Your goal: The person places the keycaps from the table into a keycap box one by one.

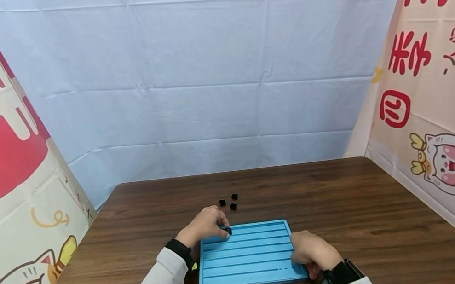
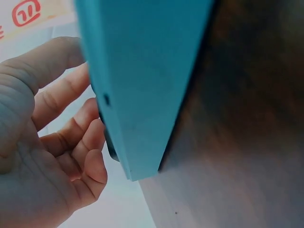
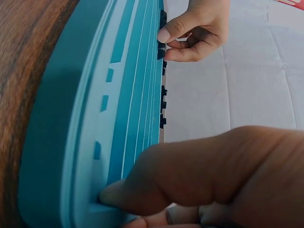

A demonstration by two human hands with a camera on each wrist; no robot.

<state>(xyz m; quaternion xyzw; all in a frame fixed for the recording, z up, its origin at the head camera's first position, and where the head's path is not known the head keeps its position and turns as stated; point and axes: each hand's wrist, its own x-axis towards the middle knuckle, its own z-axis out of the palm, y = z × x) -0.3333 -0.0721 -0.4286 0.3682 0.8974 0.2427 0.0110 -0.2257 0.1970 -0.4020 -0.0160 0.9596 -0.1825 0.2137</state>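
A light blue grooved tray (image 1: 248, 259) with a raised rim lies flat on the wooden table. At its far left part, my left hand (image 1: 206, 224) pinches a small black block (image 1: 229, 230) between thumb and finger; the left wrist view mostly hides this block behind the tray's side. My right hand (image 1: 311, 250) grips the tray's right edge near the front corner. In the right wrist view the right thumb (image 3: 114, 195) presses on the rim, with other fingers partly hidden below it.
Beyond the tray, several small black blocks (image 1: 233, 206) lie loose on the dark brown table (image 1: 154, 200). A pale blue cloth (image 1: 203, 70) hangs behind the table, and printed cloths (image 1: 427, 139) hang at both sides.
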